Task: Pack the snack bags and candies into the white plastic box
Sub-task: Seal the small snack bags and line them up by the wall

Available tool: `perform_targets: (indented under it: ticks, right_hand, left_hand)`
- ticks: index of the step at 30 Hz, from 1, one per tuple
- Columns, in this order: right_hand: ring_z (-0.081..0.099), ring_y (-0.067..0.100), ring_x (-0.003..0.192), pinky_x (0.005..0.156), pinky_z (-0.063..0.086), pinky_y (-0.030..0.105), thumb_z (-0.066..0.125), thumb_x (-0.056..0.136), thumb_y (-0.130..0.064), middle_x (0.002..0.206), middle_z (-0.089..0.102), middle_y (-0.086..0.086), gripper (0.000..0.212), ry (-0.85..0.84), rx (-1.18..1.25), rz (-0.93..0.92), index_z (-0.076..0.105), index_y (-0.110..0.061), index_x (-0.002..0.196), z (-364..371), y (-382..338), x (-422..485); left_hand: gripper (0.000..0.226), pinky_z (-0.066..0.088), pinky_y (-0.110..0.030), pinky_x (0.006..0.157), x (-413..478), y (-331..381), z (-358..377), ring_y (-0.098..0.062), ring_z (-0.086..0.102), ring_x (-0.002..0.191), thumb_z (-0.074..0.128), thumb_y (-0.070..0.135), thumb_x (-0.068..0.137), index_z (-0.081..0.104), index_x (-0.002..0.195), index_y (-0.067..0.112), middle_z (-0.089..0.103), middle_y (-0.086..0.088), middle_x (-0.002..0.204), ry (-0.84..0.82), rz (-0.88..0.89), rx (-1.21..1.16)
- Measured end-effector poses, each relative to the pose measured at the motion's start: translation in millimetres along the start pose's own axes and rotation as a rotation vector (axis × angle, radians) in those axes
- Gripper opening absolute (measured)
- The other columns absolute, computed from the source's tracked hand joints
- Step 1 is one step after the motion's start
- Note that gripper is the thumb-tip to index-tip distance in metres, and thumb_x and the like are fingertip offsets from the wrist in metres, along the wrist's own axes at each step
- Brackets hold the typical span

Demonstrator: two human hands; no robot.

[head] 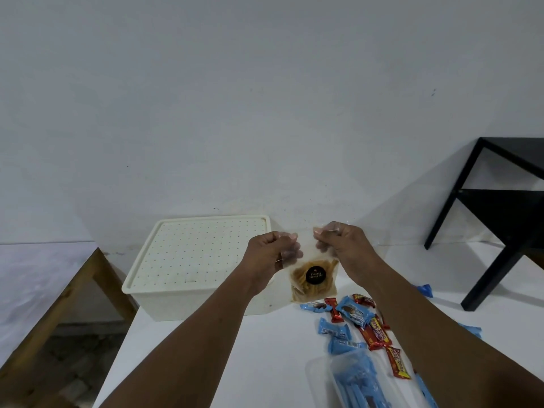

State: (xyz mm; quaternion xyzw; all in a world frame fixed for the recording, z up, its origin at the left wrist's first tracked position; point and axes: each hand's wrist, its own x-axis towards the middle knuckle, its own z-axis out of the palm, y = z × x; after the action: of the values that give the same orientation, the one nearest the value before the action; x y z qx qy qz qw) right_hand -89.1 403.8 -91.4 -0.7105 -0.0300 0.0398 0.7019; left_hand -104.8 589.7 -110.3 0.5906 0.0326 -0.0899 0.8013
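Both hands, left hand and right hand, are pinching the clear snack bag by its top corners, fingers closed, bag hanging below them beside the lidded box; lid probably needs lifting first, keeping grip light.
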Motion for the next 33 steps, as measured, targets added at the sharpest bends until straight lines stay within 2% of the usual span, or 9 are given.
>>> perform_targets:
  ticks: [3, 5, 8, 14, 21, 23, 27, 30, 33]
  right_hand:
    - [0.056, 0.01, 0.059, 0.059, 0.039, 0.025, 0.072, 0.086, -0.024, 0.069, 0.067, 0.005, 0.013, -0.047, -0.02, -0.001, 0.07, -0.011, 0.083, -1, -1, -1]
    - [0.058, 0.011, 0.062, 0.057, 0.038, 0.024, 0.071, 0.087, -0.028, 0.074, 0.07, 0.006, 0.02, -0.065, 0.008, 0.02, 0.072, -0.008, 0.089, -3, 0, -1]
    - [0.061, 0.014, 0.066, 0.058, 0.04, 0.025, 0.069, 0.088, -0.026, 0.08, 0.073, 0.009, 0.026, -0.045, 0.026, 0.014, 0.071, -0.001, 0.094, -8, 1, -1]
    - [0.06, 0.011, 0.06, 0.056, 0.042, 0.022, 0.072, 0.087, -0.02, 0.074, 0.073, 0.01, 0.023, -0.037, -0.073, -0.052, 0.071, 0.002, 0.092, -11, -1, -3]
    - [0.065, 0.019, 0.068, 0.06, 0.041, 0.028, 0.062, 0.093, -0.029, 0.08, 0.074, 0.013, 0.031, -0.019, 0.019, 0.018, 0.072, 0.001, 0.094, -16, 7, -8]
    - [0.064, 0.016, 0.066, 0.06, 0.041, 0.026, 0.062, 0.094, -0.03, 0.076, 0.073, 0.011, 0.032, -0.006, -0.013, -0.009, 0.072, 0.001, 0.092, -16, 4, -10]
    - [0.061, 0.01, 0.061, 0.053, 0.039, 0.02, 0.061, 0.094, -0.031, 0.074, 0.072, 0.006, 0.031, 0.077, 0.008, 0.015, 0.072, -0.003, 0.091, -18, 0, -9]
    - [0.06, 0.016, 0.067, 0.059, 0.039, 0.026, 0.061, 0.094, -0.032, 0.075, 0.07, 0.005, 0.029, 0.099, 0.091, 0.062, 0.071, -0.005, 0.092, -20, 4, -8]
    - [0.058, 0.016, 0.069, 0.06, 0.038, 0.027, 0.07, 0.086, -0.035, 0.075, 0.066, 0.004, 0.031, 0.036, 0.093, 0.052, 0.07, -0.005, 0.096, -17, 5, -12]
  left_hand:
    - [0.018, 0.055, -0.031, 0.071, -1, 4, 3, -0.02, 0.069, 0.076, 0.077, 0.026, 0.084, 0.07, 0.088, 0.009, 0.068, -0.007, 0.075, -0.003, 0.03, 0.125]
    - [0.016, 0.053, -0.029, 0.069, 0, 7, 4, -0.018, 0.066, 0.073, 0.075, 0.025, 0.086, 0.069, 0.087, 0.011, 0.066, -0.007, 0.074, 0.001, 0.052, 0.156]
    - [0.013, 0.052, -0.029, 0.068, 2, 10, 6, -0.018, 0.065, 0.073, 0.074, 0.023, 0.088, 0.067, 0.082, 0.013, 0.064, -0.009, 0.075, 0.006, 0.065, 0.163]
    - [0.022, 0.051, -0.032, 0.068, 2, 4, 11, -0.018, 0.065, 0.069, 0.081, 0.03, 0.08, 0.071, 0.084, 0.01, 0.068, -0.006, 0.075, -0.008, 0.054, 0.231]
    - [0.02, 0.048, -0.035, 0.07, 6, 3, 15, -0.02, 0.061, 0.064, 0.083, 0.024, 0.078, 0.07, 0.068, 0.012, 0.066, -0.007, 0.068, -0.014, 0.107, 0.249]
    - [0.021, 0.05, -0.034, 0.069, 4, 3, 17, -0.019, 0.064, 0.066, 0.082, 0.027, 0.078, 0.07, 0.072, 0.012, 0.067, -0.006, 0.071, -0.04, 0.065, 0.254]
    - [0.025, 0.054, -0.033, 0.07, 2, 5, 15, -0.024, 0.072, 0.078, 0.081, 0.027, 0.08, 0.073, 0.092, 0.006, 0.072, -0.011, 0.081, -0.026, 0.03, 0.146]
    - [0.02, 0.054, -0.033, 0.071, 3, 5, 14, -0.027, 0.072, 0.08, 0.079, 0.022, 0.081, 0.072, 0.086, 0.004, 0.073, -0.012, 0.08, 0.012, 0.067, 0.116]
    - [0.017, 0.053, -0.03, 0.069, 1, 5, 15, -0.025, 0.073, 0.079, 0.078, 0.021, 0.083, 0.07, 0.08, 0.006, 0.073, -0.014, 0.081, 0.01, 0.096, 0.148]
